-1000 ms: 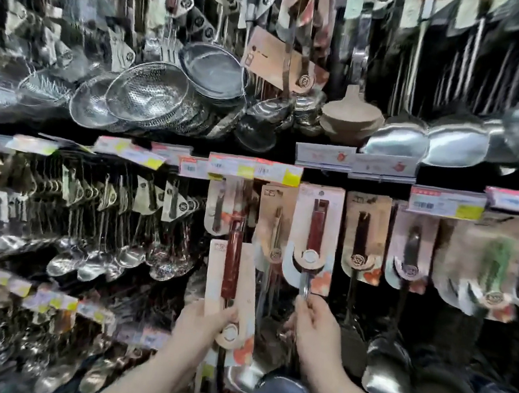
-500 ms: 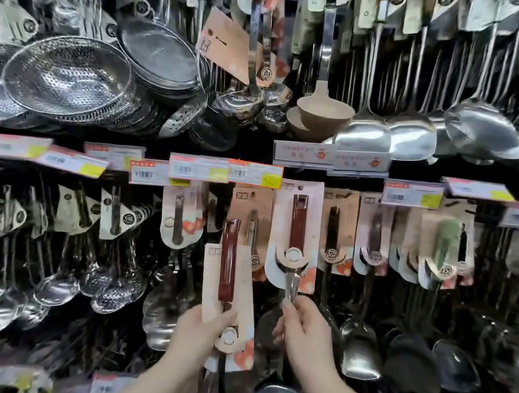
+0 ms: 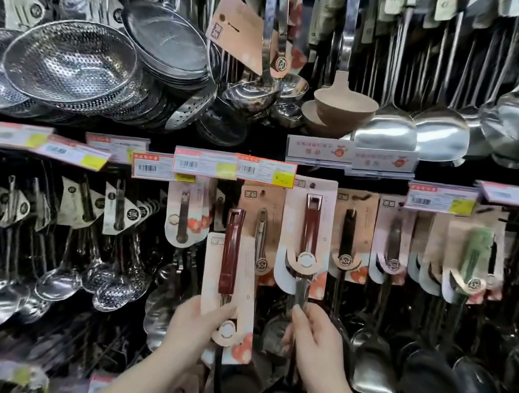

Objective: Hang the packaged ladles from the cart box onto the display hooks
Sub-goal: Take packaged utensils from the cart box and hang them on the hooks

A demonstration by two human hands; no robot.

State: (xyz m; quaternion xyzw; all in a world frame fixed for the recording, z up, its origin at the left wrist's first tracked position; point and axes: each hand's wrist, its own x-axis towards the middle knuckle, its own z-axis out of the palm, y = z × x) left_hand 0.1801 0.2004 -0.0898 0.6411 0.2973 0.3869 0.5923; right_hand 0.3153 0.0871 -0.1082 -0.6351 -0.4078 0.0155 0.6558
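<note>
Red-handled packaged ladle [image 3: 307,233] stands above the right hand [image 3: 319,350] pinching its shaft, apparently for hooking, while the left hand [image 3: 192,333] grips a spare ladle [image 3: 231,273].

Ladle cards [image 3: 364,226] hang edge to edge beneath overhanging price tags [image 3: 205,164].

Perforated steel colanders [image 3: 70,61] stacked upper left, mesh sieves [image 3: 168,42] just right of them. Brown ladle [image 3: 344,104] hangs top centre; polished steel turners [image 3: 440,135] fill upper right. Price labels [image 3: 205,162] with yellow patches line rail at mid-height. Slotted skimmers [image 3: 117,290] hang lower left. Green-handled carded utensil [image 3: 478,254] mid right; black spatula head [image 3: 427,380] lower right.
</note>
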